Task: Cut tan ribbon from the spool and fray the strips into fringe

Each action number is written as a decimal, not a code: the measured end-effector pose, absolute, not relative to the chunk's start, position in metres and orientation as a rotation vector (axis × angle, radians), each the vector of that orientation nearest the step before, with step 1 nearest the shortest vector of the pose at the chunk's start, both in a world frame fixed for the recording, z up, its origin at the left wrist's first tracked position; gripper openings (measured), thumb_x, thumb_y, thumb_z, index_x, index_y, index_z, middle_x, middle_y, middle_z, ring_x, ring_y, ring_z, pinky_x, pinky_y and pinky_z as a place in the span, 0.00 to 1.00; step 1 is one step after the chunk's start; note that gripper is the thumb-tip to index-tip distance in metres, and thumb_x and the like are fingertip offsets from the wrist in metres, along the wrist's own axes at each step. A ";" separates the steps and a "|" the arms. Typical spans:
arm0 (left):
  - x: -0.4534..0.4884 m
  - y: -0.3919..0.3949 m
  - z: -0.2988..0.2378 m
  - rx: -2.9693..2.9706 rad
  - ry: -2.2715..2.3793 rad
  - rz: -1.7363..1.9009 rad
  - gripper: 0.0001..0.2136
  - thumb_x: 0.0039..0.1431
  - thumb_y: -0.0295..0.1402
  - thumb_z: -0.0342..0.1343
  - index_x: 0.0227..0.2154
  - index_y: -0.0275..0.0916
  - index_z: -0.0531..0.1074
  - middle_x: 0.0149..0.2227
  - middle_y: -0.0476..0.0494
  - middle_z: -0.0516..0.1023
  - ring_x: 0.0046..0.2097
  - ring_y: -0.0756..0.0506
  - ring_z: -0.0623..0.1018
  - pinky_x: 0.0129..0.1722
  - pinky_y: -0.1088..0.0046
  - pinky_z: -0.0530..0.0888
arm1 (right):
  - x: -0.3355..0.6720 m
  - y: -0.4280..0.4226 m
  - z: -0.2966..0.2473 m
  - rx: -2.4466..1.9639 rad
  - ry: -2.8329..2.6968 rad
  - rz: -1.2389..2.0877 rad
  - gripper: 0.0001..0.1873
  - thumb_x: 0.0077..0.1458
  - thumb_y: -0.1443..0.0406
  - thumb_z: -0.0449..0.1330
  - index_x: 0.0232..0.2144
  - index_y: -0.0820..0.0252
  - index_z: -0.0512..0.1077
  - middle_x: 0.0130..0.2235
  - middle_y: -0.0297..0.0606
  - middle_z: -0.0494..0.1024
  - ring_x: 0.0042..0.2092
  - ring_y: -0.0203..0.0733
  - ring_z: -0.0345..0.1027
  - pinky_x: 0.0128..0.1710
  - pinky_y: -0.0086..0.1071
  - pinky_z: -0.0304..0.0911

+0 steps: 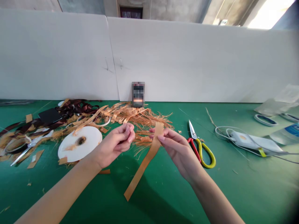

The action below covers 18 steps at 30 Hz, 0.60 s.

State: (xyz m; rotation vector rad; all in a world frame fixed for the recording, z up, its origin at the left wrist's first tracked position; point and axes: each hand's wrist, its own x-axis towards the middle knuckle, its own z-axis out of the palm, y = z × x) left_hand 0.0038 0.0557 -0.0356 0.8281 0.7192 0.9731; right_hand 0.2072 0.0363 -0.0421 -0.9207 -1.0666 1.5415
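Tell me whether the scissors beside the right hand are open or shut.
Shut. The scissors have their blades closed together to a single point, lying beside the right hand.

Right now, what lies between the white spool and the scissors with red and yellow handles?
In the head view: the left hand, the right hand holding an orange ribbon strip, and loose orange fibres.
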 end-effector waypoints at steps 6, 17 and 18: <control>-0.003 0.057 -0.048 1.401 0.936 0.735 0.14 0.60 0.44 0.54 0.36 0.40 0.77 0.18 0.53 0.64 0.18 0.54 0.56 0.17 0.77 0.50 | 0.205 0.052 -0.038 -0.951 -1.051 1.519 0.08 0.48 0.63 0.66 0.23 0.57 0.71 0.44 0.35 0.78 0.49 0.42 0.68 0.49 0.34 0.58; -0.010 0.048 -0.048 1.507 1.010 1.071 0.15 0.61 0.41 0.53 0.21 0.41 0.69 0.41 0.41 0.72 0.50 0.41 0.68 0.46 0.69 0.67 | 0.209 0.083 -0.038 -1.115 -1.141 1.439 0.10 0.39 0.63 0.71 0.20 0.60 0.74 0.24 0.29 0.72 0.30 0.33 0.63 0.38 0.32 0.57; -0.008 0.047 -0.051 1.442 0.948 1.118 0.15 0.61 0.40 0.53 0.20 0.41 0.69 0.47 0.40 0.72 0.55 0.40 0.66 0.51 0.66 0.65 | 0.208 0.083 -0.039 -1.117 -1.130 1.452 0.10 0.39 0.62 0.71 0.20 0.60 0.74 0.24 0.29 0.72 0.29 0.33 0.63 0.37 0.32 0.57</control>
